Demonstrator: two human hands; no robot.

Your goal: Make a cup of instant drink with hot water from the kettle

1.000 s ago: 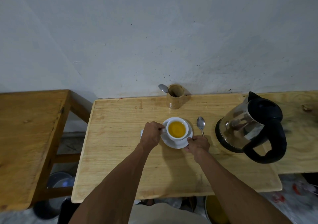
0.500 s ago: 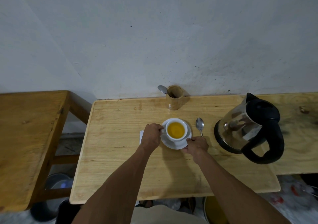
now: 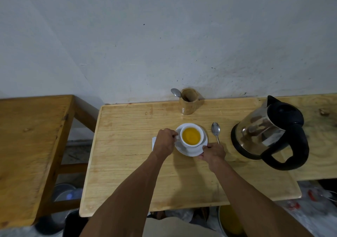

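Little has shifted since a moment ago: both hands stay at the cup (image 3: 191, 136). Right of it lie a spoon (image 3: 216, 130) and the kettle (image 3: 268, 132); behind, a wooden holder (image 3: 188, 103). Bare desk (image 3: 127, 163) spreads nearer. Left hand (image 3: 164, 142) fingers pinch the cup's handle; right hand (image 3: 213, 152) grips the saucer (image 3: 182, 149) rim.

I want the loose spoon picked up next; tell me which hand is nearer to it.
Right. The right hand sits just below the spoon handle's end; the left hand is beyond the cup.
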